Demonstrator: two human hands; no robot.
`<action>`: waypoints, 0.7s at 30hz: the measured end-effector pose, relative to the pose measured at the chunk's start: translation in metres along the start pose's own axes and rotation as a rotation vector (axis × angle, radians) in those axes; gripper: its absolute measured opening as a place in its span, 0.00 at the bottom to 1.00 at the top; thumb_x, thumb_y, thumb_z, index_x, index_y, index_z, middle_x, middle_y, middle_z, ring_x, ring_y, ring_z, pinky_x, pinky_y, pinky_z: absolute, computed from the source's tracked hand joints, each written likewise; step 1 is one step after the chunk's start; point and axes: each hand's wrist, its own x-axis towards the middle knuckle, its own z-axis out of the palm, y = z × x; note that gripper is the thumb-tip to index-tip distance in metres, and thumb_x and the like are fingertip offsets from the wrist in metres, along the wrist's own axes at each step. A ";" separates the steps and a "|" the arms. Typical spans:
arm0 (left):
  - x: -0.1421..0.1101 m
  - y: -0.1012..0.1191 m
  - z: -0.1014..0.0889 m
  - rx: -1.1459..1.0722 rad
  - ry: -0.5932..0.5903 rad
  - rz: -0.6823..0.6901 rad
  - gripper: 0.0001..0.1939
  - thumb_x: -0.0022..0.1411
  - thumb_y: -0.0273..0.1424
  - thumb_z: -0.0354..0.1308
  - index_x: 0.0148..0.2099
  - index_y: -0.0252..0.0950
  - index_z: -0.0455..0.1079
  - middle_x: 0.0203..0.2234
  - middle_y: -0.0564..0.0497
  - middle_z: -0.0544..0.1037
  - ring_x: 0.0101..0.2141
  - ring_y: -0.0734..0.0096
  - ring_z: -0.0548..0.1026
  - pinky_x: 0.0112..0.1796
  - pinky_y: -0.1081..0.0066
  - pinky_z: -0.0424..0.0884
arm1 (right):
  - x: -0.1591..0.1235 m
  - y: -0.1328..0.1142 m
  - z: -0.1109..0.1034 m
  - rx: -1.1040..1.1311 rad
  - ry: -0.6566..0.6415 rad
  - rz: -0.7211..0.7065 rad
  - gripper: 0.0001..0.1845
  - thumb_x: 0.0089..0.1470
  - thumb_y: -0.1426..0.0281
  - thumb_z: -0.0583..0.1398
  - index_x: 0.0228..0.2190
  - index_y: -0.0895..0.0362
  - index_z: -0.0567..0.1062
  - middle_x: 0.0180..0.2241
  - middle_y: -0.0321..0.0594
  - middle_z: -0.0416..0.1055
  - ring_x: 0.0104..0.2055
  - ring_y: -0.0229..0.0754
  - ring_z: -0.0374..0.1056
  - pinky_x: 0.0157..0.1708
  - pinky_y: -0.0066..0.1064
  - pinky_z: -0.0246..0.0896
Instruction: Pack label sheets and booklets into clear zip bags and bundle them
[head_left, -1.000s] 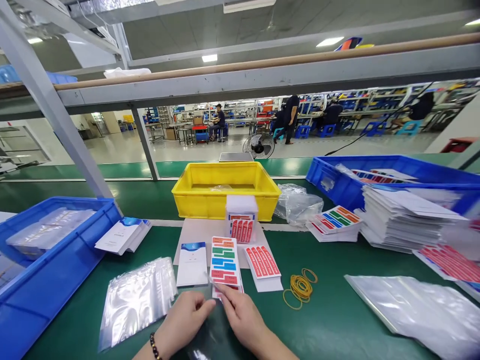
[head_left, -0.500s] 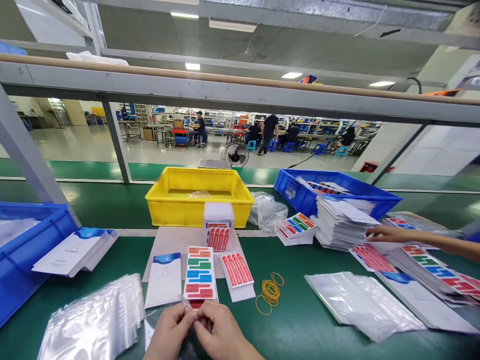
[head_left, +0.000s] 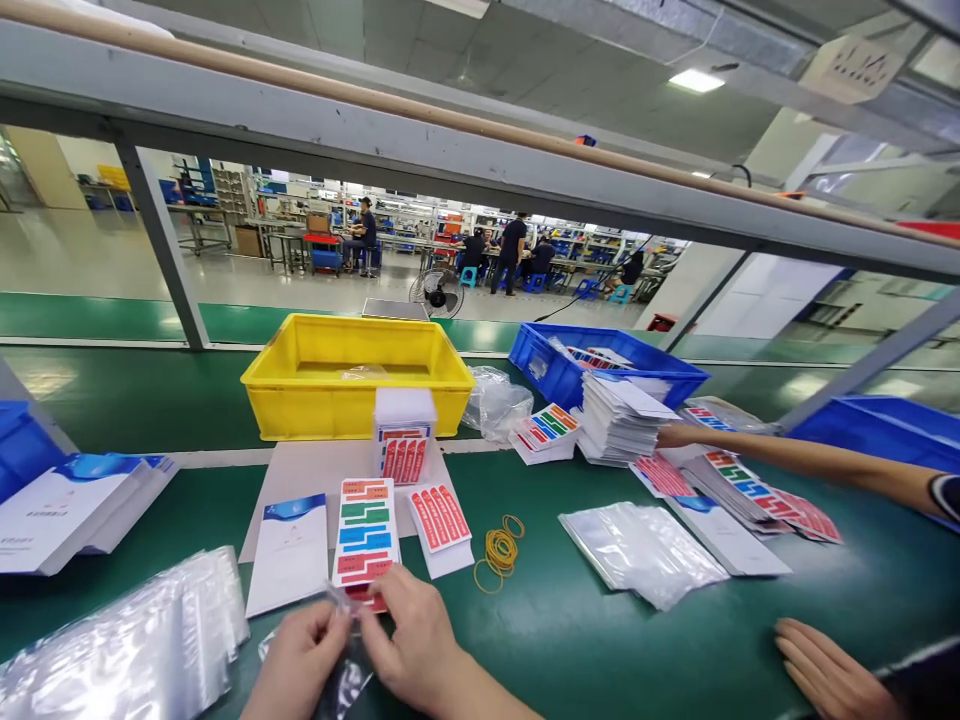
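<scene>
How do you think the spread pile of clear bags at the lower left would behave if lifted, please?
The clear bags look thin and creased, so they would probably flop. Their glossy, loosely overlapping layers might slip apart.

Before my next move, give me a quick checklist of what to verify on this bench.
1. Left hand holding the clear bag: ok.
2. Right hand gripping it firmly: cannot tell.
3. Bag mouth open: cannot tell.
4. Rubber bands off the red-striped sheets: ok, beside them.
5. Co-worker's arm away from the tall white stack: not ok, it reaches right up to it.
</scene>
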 end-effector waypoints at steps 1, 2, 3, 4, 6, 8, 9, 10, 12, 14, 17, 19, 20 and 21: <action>0.002 -0.001 -0.002 -0.041 -0.005 -0.011 0.21 0.48 0.48 0.51 0.18 0.38 0.53 0.16 0.57 0.56 0.22 0.73 0.55 0.24 0.73 0.54 | -0.001 -0.002 -0.001 0.020 -0.016 -0.042 0.10 0.46 0.65 0.54 0.30 0.58 0.69 0.27 0.41 0.68 0.28 0.41 0.64 0.26 0.28 0.56; 0.003 -0.001 -0.004 -0.085 -0.010 -0.026 0.21 0.48 0.48 0.51 0.18 0.38 0.54 0.16 0.58 0.57 0.22 0.73 0.55 0.24 0.73 0.55 | -0.001 -0.004 -0.001 0.018 -0.040 -0.088 0.15 0.44 0.63 0.56 0.33 0.58 0.69 0.30 0.43 0.68 0.30 0.43 0.64 0.27 0.29 0.58; 0.004 -0.003 -0.006 -0.128 -0.016 -0.048 0.21 0.48 0.49 0.52 0.19 0.38 0.54 0.15 0.58 0.56 0.21 0.74 0.55 0.23 0.74 0.55 | -0.002 -0.006 -0.001 -0.008 -0.071 -0.134 0.17 0.43 0.62 0.57 0.35 0.58 0.69 0.31 0.44 0.68 0.30 0.44 0.64 0.27 0.30 0.59; 0.005 -0.004 -0.008 -0.162 -0.025 -0.077 0.21 0.48 0.49 0.52 0.19 0.38 0.54 0.15 0.59 0.55 0.20 0.74 0.54 0.22 0.74 0.54 | -0.003 -0.007 -0.001 -0.049 -0.103 -0.177 0.15 0.44 0.64 0.56 0.35 0.57 0.70 0.30 0.44 0.68 0.29 0.44 0.64 0.26 0.31 0.58; 0.006 -0.007 -0.011 -0.176 -0.025 -0.112 0.22 0.50 0.50 0.51 0.19 0.39 0.52 0.13 0.61 0.51 0.18 0.76 0.51 0.19 0.75 0.51 | -0.002 -0.007 -0.002 -0.114 -0.159 -0.236 0.09 0.47 0.69 0.53 0.32 0.57 0.70 0.27 0.43 0.68 0.27 0.42 0.63 0.24 0.30 0.57; 0.005 -0.009 -0.015 -0.095 0.031 -0.036 0.21 0.52 0.49 0.50 0.20 0.38 0.55 0.13 0.60 0.54 0.17 0.75 0.54 0.20 0.74 0.54 | 0.000 -0.004 -0.005 -0.101 -0.185 -0.259 0.10 0.50 0.73 0.50 0.30 0.57 0.71 0.24 0.41 0.68 0.25 0.41 0.62 0.24 0.29 0.56; 0.004 -0.008 -0.018 -0.027 0.083 0.070 0.19 0.54 0.47 0.51 0.22 0.38 0.59 0.15 0.58 0.60 0.19 0.73 0.59 0.22 0.73 0.59 | 0.001 -0.002 -0.008 -0.067 -0.193 -0.258 0.10 0.51 0.74 0.49 0.30 0.57 0.71 0.24 0.41 0.69 0.25 0.41 0.62 0.24 0.28 0.57; 0.003 -0.007 -0.020 0.050 0.134 0.210 0.15 0.55 0.44 0.52 0.26 0.37 0.64 0.19 0.55 0.67 0.24 0.70 0.65 0.27 0.71 0.63 | 0.002 0.001 -0.010 -0.025 -0.205 -0.252 0.11 0.52 0.74 0.49 0.31 0.57 0.71 0.24 0.41 0.69 0.26 0.40 0.63 0.25 0.28 0.57; -0.002 -0.002 -0.024 0.204 0.147 0.491 0.08 0.55 0.37 0.54 0.35 0.39 0.68 0.31 0.50 0.73 0.36 0.64 0.69 0.39 0.67 0.65 | 0.004 0.005 -0.017 0.052 -0.254 -0.235 0.10 0.51 0.75 0.50 0.30 0.57 0.71 0.25 0.40 0.70 0.27 0.39 0.63 0.26 0.26 0.57; -0.007 0.004 -0.024 0.329 0.011 0.633 0.06 0.57 0.31 0.52 0.38 0.40 0.69 0.35 0.49 0.74 0.41 0.64 0.68 0.44 0.66 0.64 | 0.005 0.008 -0.024 0.106 -0.327 -0.202 0.10 0.51 0.76 0.50 0.28 0.57 0.70 0.25 0.40 0.69 0.27 0.38 0.63 0.27 0.26 0.57; -0.014 0.011 -0.021 0.436 -0.182 0.556 0.07 0.58 0.26 0.49 0.32 0.38 0.68 0.31 0.49 0.73 0.36 0.67 0.69 0.38 0.70 0.66 | 0.006 0.009 -0.033 0.162 -0.448 -0.152 0.09 0.51 0.76 0.51 0.27 0.57 0.70 0.26 0.39 0.69 0.28 0.38 0.64 0.29 0.25 0.57; -0.015 0.013 -0.019 0.485 -0.220 0.473 0.06 0.56 0.26 0.51 0.29 0.37 0.67 0.28 0.51 0.73 0.32 0.69 0.69 0.35 0.71 0.65 | 0.007 0.009 -0.039 0.186 -0.535 -0.129 0.09 0.50 0.77 0.51 0.27 0.56 0.70 0.26 0.37 0.69 0.28 0.37 0.63 0.29 0.25 0.57; -0.015 0.014 -0.018 0.507 -0.224 0.436 0.06 0.55 0.26 0.52 0.27 0.37 0.68 0.26 0.51 0.72 0.31 0.69 0.69 0.33 0.72 0.64 | 0.007 0.010 -0.042 0.192 -0.575 -0.109 0.08 0.49 0.77 0.52 0.25 0.56 0.70 0.25 0.35 0.68 0.27 0.36 0.63 0.28 0.24 0.56; -0.015 0.014 -0.018 0.525 -0.218 0.402 0.05 0.54 0.27 0.53 0.26 0.37 0.68 0.25 0.52 0.72 0.29 0.70 0.69 0.32 0.72 0.63 | 0.008 0.011 -0.045 0.191 -0.606 -0.080 0.07 0.48 0.76 0.54 0.23 0.56 0.69 0.23 0.34 0.66 0.26 0.36 0.61 0.26 0.24 0.54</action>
